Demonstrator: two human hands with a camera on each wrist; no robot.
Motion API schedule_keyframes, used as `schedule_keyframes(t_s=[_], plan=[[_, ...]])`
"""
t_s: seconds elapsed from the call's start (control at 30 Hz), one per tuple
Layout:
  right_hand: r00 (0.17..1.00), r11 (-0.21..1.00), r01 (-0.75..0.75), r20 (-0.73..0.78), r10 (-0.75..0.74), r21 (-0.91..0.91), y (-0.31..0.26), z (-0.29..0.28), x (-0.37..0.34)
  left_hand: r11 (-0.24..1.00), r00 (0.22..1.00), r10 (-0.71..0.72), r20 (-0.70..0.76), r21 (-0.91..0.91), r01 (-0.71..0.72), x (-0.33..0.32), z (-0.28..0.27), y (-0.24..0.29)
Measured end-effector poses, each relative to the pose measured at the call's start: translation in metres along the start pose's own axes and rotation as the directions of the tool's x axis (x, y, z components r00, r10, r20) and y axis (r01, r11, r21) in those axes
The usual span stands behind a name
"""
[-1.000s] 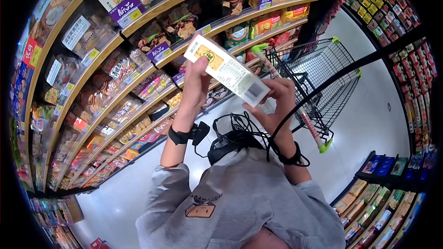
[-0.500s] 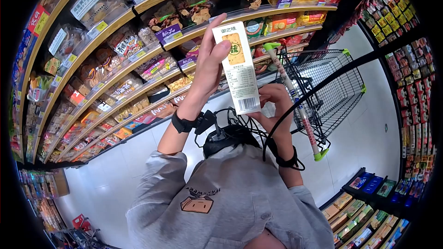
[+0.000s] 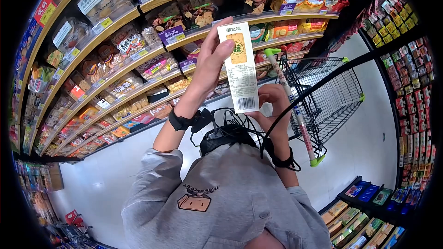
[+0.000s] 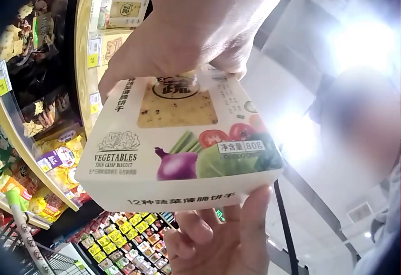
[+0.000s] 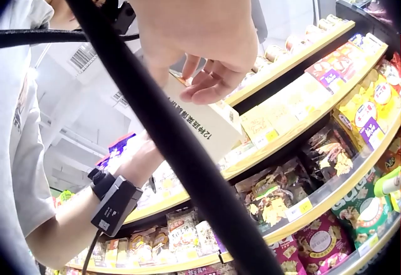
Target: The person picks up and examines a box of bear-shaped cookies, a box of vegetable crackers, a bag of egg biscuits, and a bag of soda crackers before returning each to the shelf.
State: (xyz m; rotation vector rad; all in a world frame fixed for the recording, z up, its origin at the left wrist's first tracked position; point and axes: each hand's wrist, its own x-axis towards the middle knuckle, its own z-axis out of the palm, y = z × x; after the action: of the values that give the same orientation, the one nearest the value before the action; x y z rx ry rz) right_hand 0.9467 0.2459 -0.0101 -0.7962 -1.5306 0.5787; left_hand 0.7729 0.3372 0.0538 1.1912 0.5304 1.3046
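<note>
A white biscuit box stands nearly upright between both hands, its narrow side with barcode and text toward the head camera. My left hand grips its upper part, thumb across the printed biscuit picture. At the lower end, my right hand has its thumb and fingers at the box's bottom edge. In the left wrist view the box shows its broad face with vegetables, and the right hand holds it from the far end. The right wrist view shows bent right fingers beside the box.
Curved shelves full of packaged snacks run along the left and top. A shopping cart stands to the right on the pale floor. A black cable crosses in front of it. More shelves line the far right.
Over the last second the box has turned from a slant to nearly upright, and the right hand has moved slightly down and left. Since half a second ago both hands have barely moved.
</note>
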Motion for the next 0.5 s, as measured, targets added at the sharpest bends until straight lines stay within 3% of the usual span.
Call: schedule_keyframes(t_s=[0.23,0.33,0.4,0.47,0.5], plan=[[0.999,1.000,0.018,0.032,-0.018,0.023,-0.002,0.001,0.007,0.999,1.000,0.010,0.008,-0.037,-0.009,0.002,-0.002,-0.001],[0.999,0.999,0.006,0.034,-0.008,0.037,-0.002,0.002,0.010,1.000,0.999,0.021,-0.033,-0.001,-0.021,-0.001,-0.002,0.001],[0.999,0.997,-0.020,0.041,0.017,0.080,-0.009,0.009,0.014,0.995,0.994,0.041,-0.101,-0.082,-0.049,-0.007,0.004,0.005],[0.998,0.991,-0.049,0.045,0.044,0.124,-0.016,0.012,0.021,0.962,0.968,-0.252,0.016,-0.104,0.252,-0.021,-0.010,-0.002],[0.995,0.998,0.022,0.092,-0.027,0.059,-0.019,0.013,0.027,0.955,0.959,-0.285,-0.002,-0.083,0.283,-0.026,-0.009,0.000]])
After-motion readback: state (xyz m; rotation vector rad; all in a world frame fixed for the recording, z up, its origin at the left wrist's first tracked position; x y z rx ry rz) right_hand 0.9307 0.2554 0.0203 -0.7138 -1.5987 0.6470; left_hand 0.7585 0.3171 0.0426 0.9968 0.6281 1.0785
